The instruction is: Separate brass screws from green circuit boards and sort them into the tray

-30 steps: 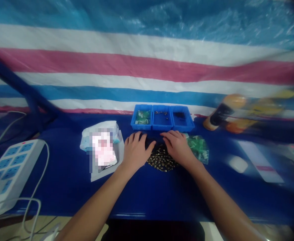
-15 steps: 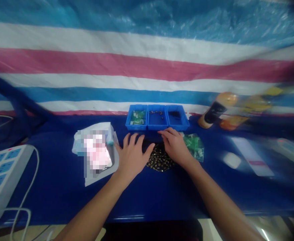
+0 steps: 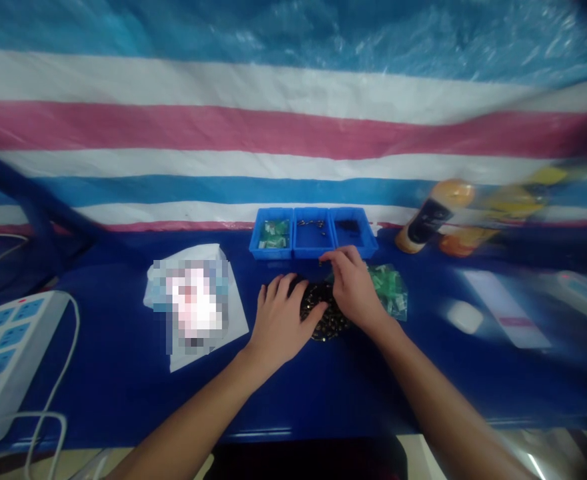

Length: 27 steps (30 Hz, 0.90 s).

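Right hand [image 3: 356,287]: thumb and forefinger together, apparently clamped on one small metal piece [image 3: 320,262] (tiny and soft in my feed, so "apparently"), held just in front of the trays. Left hand [image 3: 282,323]: fingers apart, slightly bent, grasping nothing I can see.

Just changed: compared with half a second ago, the left hand has slid in from beside the white packet [image 3: 235,330], and its thumb now reaches over the metal heap [image 3: 331,325]. The right has lifted a touch farther out. I read that as one piece separated from the heap while the left tends the rest.

The heap sits on the blue bench [image 3: 273,413] between both hands, partly covered by them.

Counts, moving outward: two hands; one piece at the fingertips; one heap, too many to count; one batch of green packets [image 3: 392,290] by the right wrist. Three blue trays behind: left tray [image 3: 272,254] with green packets, middle tray [image 3: 312,253] with a few metal pieces, right tray [image 3: 349,253] with something dark. Two bottles [image 3: 429,213] to the right, one badly blurred; one white rounded object [image 3: 465,317]; one power strip [image 3: 16,340] far left.
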Each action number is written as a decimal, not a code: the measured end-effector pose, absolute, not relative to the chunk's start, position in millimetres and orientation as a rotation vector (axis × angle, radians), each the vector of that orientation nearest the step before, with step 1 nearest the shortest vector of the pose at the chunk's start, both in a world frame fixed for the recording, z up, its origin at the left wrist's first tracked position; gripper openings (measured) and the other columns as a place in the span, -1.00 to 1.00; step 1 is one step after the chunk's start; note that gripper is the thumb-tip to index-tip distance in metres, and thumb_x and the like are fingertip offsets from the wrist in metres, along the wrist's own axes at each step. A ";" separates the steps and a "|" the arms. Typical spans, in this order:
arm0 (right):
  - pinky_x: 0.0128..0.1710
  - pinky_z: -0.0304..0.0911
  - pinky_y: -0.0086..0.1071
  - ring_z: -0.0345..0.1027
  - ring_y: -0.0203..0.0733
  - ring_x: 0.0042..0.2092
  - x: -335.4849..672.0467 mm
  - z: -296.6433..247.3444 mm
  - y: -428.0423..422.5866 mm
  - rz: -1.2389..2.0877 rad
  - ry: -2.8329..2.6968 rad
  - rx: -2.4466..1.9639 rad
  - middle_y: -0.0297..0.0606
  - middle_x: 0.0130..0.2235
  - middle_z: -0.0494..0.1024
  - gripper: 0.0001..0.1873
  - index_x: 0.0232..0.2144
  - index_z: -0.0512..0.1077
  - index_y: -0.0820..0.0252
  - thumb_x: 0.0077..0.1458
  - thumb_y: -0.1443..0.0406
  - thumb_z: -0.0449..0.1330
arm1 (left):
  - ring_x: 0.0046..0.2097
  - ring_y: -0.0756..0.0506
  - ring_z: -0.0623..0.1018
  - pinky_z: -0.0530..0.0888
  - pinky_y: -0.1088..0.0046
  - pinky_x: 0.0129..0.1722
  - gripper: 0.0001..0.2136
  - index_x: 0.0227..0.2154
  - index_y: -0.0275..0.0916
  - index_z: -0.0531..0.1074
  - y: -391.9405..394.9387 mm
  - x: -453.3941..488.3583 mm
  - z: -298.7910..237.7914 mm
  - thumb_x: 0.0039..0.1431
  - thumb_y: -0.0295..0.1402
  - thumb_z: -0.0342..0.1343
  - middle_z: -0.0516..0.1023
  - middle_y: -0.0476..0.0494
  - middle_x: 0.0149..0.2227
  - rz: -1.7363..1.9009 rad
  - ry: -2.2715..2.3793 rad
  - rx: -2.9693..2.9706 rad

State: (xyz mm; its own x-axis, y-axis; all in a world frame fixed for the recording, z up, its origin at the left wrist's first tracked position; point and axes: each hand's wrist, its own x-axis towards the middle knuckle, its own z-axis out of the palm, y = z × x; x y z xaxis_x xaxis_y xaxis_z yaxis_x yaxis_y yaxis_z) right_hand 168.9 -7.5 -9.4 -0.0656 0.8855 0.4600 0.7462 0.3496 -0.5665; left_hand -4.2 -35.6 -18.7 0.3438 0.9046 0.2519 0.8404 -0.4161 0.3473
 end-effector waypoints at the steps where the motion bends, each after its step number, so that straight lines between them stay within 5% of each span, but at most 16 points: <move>1: -0.06 0.27 -0.13 0.37 -0.06 -0.08 169.2 -9.1 -7.6 0.230 -1.811 -1.451 -0.08 -0.08 0.38 -0.63 -0.03 0.42 0.16 0.30 0.41 -0.12 | 0.22 -0.35 0.29 0.23 -0.12 0.20 -0.60 0.06 -0.15 0.40 -35.4 -4.2 -18.1 0.29 -0.05 0.00 0.35 -0.25 0.17 0.629 1.577 2.447; 10: -0.15 0.33 -0.20 0.40 -0.08 -0.18 168.9 -3.6 -8.3 0.320 -1.710 -1.398 -0.11 -0.17 0.47 -0.71 -0.03 0.42 0.17 0.31 0.30 -0.03 | 0.19 -0.32 0.32 0.28 -0.03 0.19 -0.66 0.00 -0.16 0.43 -28.8 -8.3 -17.4 0.27 -0.11 0.05 0.38 -0.23 0.13 0.743 1.534 2.383; 16: -0.24 0.31 -0.29 0.40 -0.16 -0.32 163.4 -1.1 -12.3 0.471 -1.743 -1.294 -0.26 -0.33 0.52 -0.73 -0.02 0.39 0.15 0.26 0.27 0.05 | 0.23 -0.26 0.29 0.24 0.02 0.24 -0.60 0.14 -0.14 0.31 -24.0 -11.3 -8.9 0.26 -0.26 0.10 0.39 -0.20 0.14 0.929 1.427 2.296; 27: -0.23 0.33 -0.30 0.44 -0.18 -0.29 158.3 6.3 -18.7 0.727 -1.718 -1.182 -0.30 -0.34 0.53 -0.67 0.03 0.35 0.10 0.21 0.26 0.13 | -0.12 -0.11 0.59 0.49 0.27 -0.02 -0.88 -0.22 -0.14 0.53 -18.7 -15.7 -1.9 0.19 -0.33 0.19 0.62 -0.07 -0.18 1.086 1.255 1.907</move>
